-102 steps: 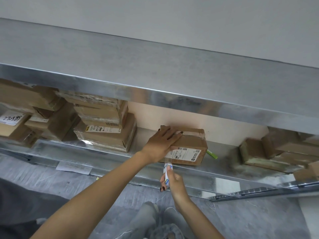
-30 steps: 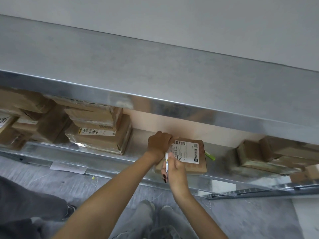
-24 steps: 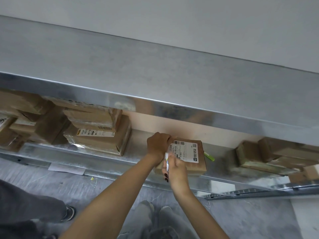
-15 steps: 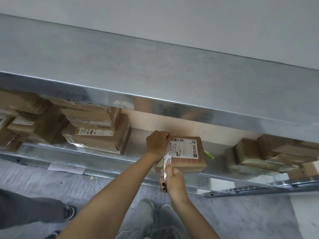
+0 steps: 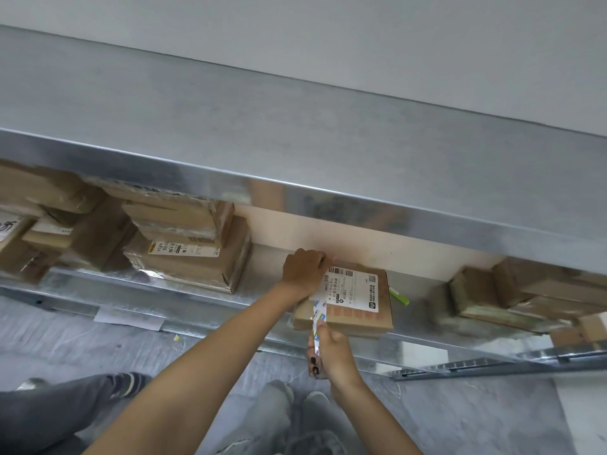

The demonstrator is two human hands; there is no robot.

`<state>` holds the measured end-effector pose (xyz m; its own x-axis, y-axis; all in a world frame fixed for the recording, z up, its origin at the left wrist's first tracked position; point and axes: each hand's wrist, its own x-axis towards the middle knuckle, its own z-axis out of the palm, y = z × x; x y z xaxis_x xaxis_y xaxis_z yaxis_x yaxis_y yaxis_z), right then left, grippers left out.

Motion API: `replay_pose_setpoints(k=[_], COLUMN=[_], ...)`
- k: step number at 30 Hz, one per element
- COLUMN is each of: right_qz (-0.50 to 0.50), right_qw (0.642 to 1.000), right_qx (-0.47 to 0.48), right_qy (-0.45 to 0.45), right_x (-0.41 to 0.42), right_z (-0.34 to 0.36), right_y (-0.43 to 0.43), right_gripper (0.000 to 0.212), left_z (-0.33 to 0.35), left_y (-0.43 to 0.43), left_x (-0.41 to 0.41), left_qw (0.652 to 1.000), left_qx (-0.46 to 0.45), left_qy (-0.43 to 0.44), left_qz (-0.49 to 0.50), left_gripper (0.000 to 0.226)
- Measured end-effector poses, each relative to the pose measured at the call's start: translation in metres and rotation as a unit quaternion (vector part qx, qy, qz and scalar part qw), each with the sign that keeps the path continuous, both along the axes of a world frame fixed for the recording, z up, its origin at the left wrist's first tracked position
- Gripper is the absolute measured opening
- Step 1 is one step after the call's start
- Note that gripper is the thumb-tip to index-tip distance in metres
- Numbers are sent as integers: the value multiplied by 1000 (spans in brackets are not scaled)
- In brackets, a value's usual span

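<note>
Brown parcel [image 5: 348, 302] lies on steel shelf [image 5: 265, 274] above grey floor [image 5: 460, 417].

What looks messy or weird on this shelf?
A green stick lies loose on the shelf beside the box that the left hand holds, while the right hand grips a white-and-blue pen. A paper slip hangs crooked off the shelf's front edge, and a small yellow scrap lies on the floor.

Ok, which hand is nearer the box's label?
Left. The left hand grips the box at the label's left edge; the right hand is below it, holding a pen.
</note>
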<state>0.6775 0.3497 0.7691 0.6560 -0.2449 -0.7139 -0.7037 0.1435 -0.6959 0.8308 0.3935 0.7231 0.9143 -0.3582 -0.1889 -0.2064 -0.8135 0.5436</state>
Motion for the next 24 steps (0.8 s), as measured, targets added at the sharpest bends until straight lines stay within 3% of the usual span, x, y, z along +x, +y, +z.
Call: replay_pose_setpoints(k=[4,7,9,13,17,24], right_qz=[20,35,40,38,55,117], right_qw=[1000,999,999,998,997,993], right_qx=[1,8,18,45,52,22], right_qy=[21,15,6,-3,-11,-20], right_x=[3,3,2,-2,-5,-4], right_z=[-1,2,1,-2,-4,-7], right_y=[-7,-12,-13,-15,-18,-26], right_gripper=[47,49,50,52,53,38], left_z=[2,14,28,36,29,35], left_y=[3,17,27,46,54,44], left_x=[-6,-25,-48,-93,-121,-121], left_qw=[995,974,963,972,973,983], left_qx=[-87,-155,-174,-176,-132,-31], left_qy=[-19,-145,-163,-48,68,80], left_qz=[37,77,123,149,178,164], left_gripper=[25,18,11,6,20,22])
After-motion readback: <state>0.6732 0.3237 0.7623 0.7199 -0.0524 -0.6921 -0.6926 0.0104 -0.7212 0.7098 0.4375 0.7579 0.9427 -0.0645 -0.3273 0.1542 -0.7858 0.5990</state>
